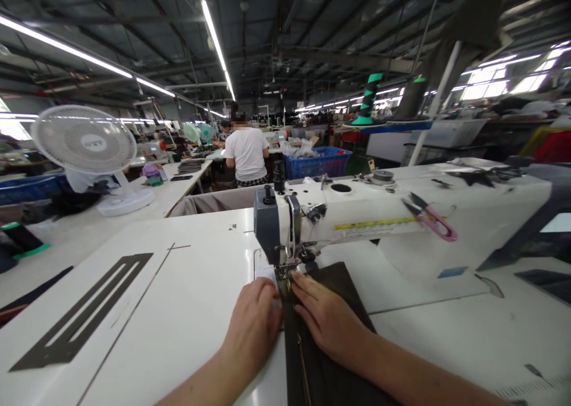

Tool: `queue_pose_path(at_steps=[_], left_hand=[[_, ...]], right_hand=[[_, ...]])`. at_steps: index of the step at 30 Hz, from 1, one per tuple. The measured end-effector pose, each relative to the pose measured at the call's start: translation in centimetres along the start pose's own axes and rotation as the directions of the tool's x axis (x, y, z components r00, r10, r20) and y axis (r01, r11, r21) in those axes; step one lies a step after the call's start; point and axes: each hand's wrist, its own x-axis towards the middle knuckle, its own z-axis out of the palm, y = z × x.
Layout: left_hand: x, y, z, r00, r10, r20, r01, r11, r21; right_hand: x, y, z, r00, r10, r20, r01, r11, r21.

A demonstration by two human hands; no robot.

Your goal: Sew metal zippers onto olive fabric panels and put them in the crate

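Note:
A dark olive fabric piece lies on the white bed of the sewing machine, its far end under the presser foot. A thin gold line that looks like a zipper runs along the cloth. My left hand is closed at the fabric's left edge, close to the needle area, with its fingertips partly hidden. Flat on top of the cloth rests my right hand, fingers stretched out toward the presser foot.
A slotted dark template lies on the left of the table. Pink-handled thread snips stick to the machine arm. A white fan stands back left. Ahead, a person in a white shirt sits beside a blue crate.

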Motion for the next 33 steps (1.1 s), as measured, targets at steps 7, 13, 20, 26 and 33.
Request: queue_pose_path(at_steps=[7,13,20,26,33], left_hand=[[0.4,-1.7,0.7,0.965,0.262,0.004,-0.262,0.965,-0.007],[1.0,-2.0,0.3,0.923,0.369,0.109,-0.373,0.928,0.017],[1.3,-2.1,0.4,0.929,0.337,0.151,-0.348,0.936,0.047],[1.7,-1.8,0.8,0.938,0.286,0.197,-0.299,0.954,0.038],[1.7,-1.7,-0.6,0.925,0.232,0.301,-0.223,0.973,-0.065]], right_hand=[[0.1,-0.6,0.6,0.998,-0.012,0.062,0.013,1.0,-0.014],[0.3,-0.8,0.6,0.998,0.001,0.066,0.002,0.999,-0.035],[0.3,-0.1,0.2,0.993,0.001,0.121,-0.001,1.0,-0.006],[0.7,1.3,0.7,0.993,-0.048,0.11,0.045,0.998,0.033],[0.8,2.0,-0.7,0.99,-0.059,0.129,0.03,0.975,0.218]])
